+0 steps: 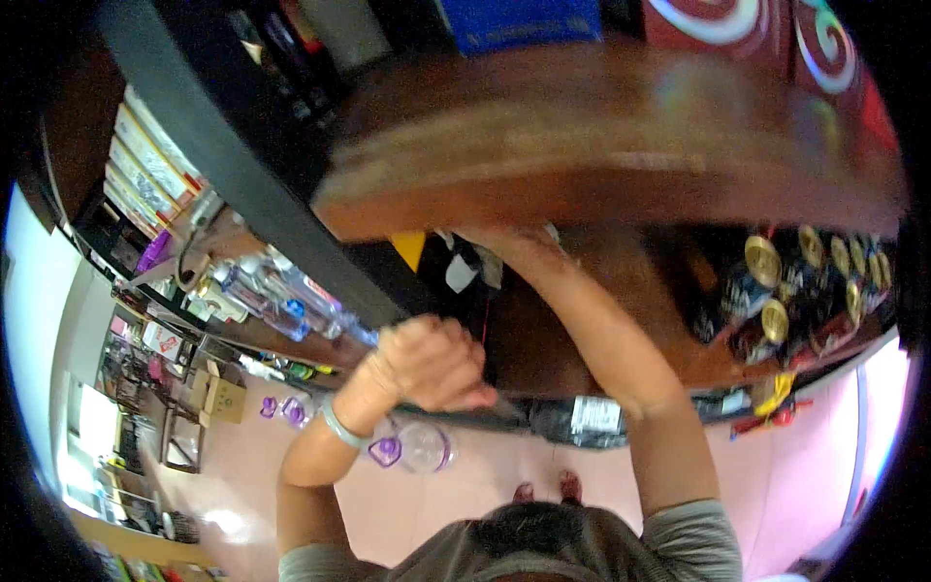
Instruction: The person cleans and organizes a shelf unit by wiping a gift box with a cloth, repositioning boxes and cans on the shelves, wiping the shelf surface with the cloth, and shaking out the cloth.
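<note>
My left hand [432,364] is in front of the shelf's dark upright post [262,175], with its fingers curled in. Whether anything is inside the curled fingers is hidden. A pale band [341,427] circles that wrist. My right hand [509,242] reaches into the compartment below a thick brown wooden shelf board [601,184]; its fingers are mostly hidden under the board's edge. Close to it are a small white object [460,274] and a yellow piece [408,250], too unclear to name.
Several dark cans with gold tops [763,260] stand at the right of the compartment. Clear plastic bottles [305,291] lie on the left shelf. A large clear jug [425,447] and a cardboard box [225,398] are on the floor. A blue box [524,24] sits above.
</note>
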Available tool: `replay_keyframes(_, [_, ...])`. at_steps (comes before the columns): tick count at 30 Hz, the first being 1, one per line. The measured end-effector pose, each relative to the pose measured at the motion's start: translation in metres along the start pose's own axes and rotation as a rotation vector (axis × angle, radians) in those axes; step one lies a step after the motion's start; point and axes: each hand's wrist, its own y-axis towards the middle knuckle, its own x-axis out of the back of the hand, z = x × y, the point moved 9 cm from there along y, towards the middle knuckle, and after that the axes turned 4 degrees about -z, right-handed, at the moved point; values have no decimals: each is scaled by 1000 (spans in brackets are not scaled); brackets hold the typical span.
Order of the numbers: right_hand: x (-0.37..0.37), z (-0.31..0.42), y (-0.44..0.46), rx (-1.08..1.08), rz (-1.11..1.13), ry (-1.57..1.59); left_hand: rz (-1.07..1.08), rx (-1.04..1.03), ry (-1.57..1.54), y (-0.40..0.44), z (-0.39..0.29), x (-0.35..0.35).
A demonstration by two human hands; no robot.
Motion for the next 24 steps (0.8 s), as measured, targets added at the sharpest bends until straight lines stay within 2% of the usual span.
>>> replay_keyframes(1, [-14,-18,-3,-35,47,-15,-108,-16,24,5,1,7])
replay_keyframes(2, [-26,-31,0,-132,215,-50,-207,-31,44,8,0,13])
replay_keyframes(4, [-42,-44,6,-242,454,-115,-220,-21,25,4,0,11])
replay_keyframes(6, [-48,-47,12,-266,526,-144,-253,-8,34,3,-1,12])
replay_keyframes(14, [-53,-43,28,-165,430,-128,-286,-3,90,-1,-2,9])
replay_keyframes(21, [-16,2,31,68,217,-20,-299,23,88,1,-2,11])
replay_keyframes(23, [-7,17,27,64,318,-40,-302,29,73,1,-2,10])
replay_keyframes(24, [-5,26,25,-5,510,-109,-303,32,71,1,-2,11])
